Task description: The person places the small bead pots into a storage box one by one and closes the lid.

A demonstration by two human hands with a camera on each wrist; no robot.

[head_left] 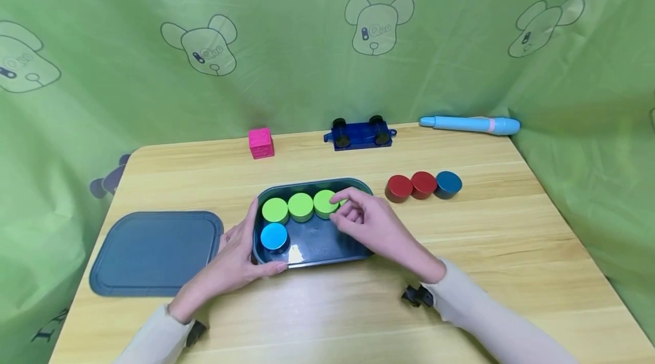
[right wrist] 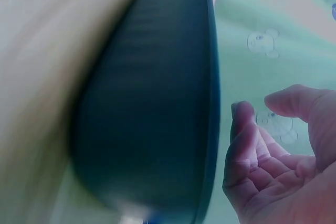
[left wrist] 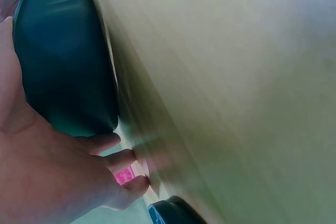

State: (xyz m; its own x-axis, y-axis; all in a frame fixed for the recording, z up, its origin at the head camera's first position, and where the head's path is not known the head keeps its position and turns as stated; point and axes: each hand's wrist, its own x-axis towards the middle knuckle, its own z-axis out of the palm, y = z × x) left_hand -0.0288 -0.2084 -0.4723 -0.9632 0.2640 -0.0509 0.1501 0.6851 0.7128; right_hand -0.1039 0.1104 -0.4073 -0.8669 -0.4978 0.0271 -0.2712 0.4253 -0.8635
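A dark blue-green lunch-box-like container (head_left: 317, 247) stands on the table, with several lime-green round discs (head_left: 300, 207) in a row along its far side. In its near left corner sits a bright blue disc (head_left: 274, 236). My left hand (head_left: 232, 259) rests against the container's left end, thumb along the front rim, the other fingers stretched along the end wall. My right hand (head_left: 370, 224) hovers over the container's right half. Its thumb and forefinger are apart beside the third green disc, with nothing between them, and it partly hides another green disc at the right.
Left of the container lies its flat dark lid (head_left: 158, 253). Two red discs (head_left: 398, 188) and a dark blue disc (head_left: 448, 184) line up to the right. Along the back are a pink cube (head_left: 261, 143), a blue toy wagon base (head_left: 362, 135) and a light-blue pen-like stick (head_left: 469, 124).
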